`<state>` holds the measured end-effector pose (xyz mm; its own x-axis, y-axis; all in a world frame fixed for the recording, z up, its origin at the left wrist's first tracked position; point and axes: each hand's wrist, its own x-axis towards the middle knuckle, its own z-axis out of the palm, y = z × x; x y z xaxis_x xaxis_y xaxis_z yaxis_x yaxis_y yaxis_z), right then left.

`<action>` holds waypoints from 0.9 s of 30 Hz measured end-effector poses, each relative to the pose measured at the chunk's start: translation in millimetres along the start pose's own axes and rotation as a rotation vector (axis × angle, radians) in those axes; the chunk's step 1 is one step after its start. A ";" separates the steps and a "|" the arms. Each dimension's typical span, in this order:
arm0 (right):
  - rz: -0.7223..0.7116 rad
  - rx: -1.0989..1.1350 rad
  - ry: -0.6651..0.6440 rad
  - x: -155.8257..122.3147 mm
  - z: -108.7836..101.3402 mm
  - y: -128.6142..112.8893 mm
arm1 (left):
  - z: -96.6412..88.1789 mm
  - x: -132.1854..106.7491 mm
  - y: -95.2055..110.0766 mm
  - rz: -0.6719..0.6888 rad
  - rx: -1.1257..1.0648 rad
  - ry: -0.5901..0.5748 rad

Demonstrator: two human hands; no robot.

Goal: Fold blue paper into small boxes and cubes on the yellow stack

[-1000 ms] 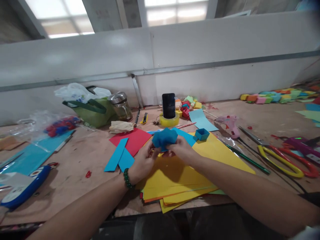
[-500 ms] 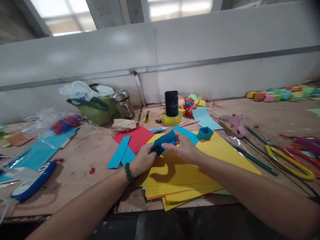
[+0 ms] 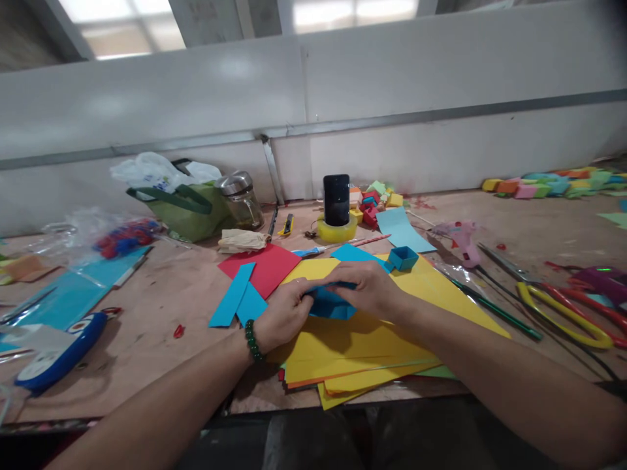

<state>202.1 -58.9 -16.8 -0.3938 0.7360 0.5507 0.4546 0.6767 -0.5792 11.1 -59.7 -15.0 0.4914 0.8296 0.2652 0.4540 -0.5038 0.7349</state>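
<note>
A piece of blue paper (image 3: 333, 305), partly folded, is held between my two hands above a stack of yellow paper (image 3: 362, 343). My left hand (image 3: 287, 310) pinches its left end; a green bead bracelet circles that wrist. At the upper right edge, the fingers of my right hand (image 3: 369, 287) are closed on the same paper and hide part of it. Just beyond lies a flat blue sheet (image 3: 355, 252) with a small open blue paper box (image 3: 403, 258) beside it. Blue strips (image 3: 233, 297) and a red sheet (image 3: 262, 266) rest left of my hands.
At the back, a phone (image 3: 337, 199) stands in a yellow tape roll (image 3: 337, 228), near small folded paper pieces (image 3: 375, 203). A pink glue gun (image 3: 463, 240) and scissors (image 3: 563, 316) lie right. On the left are a green bag (image 3: 189, 212), a glass jar (image 3: 241, 201) and a blue-and-white tool (image 3: 63, 352).
The blue paper has come lower and now spreads wider, its near face towards me. My right hand has moved down and turned over its upper edge; my left hand keeps its grip.
</note>
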 end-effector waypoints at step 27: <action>0.333 0.493 -0.058 8.1 3.4 -1.5 | -3.5 -8.9 -11.9 0.372 0.466 0.323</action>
<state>195.5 -53.9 -13.4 -0.3431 0.9008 0.2660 0.1417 0.3296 -0.9334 -1.3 -60.2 -24.0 0.4630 0.5747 0.6748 0.6065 -0.7606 0.2316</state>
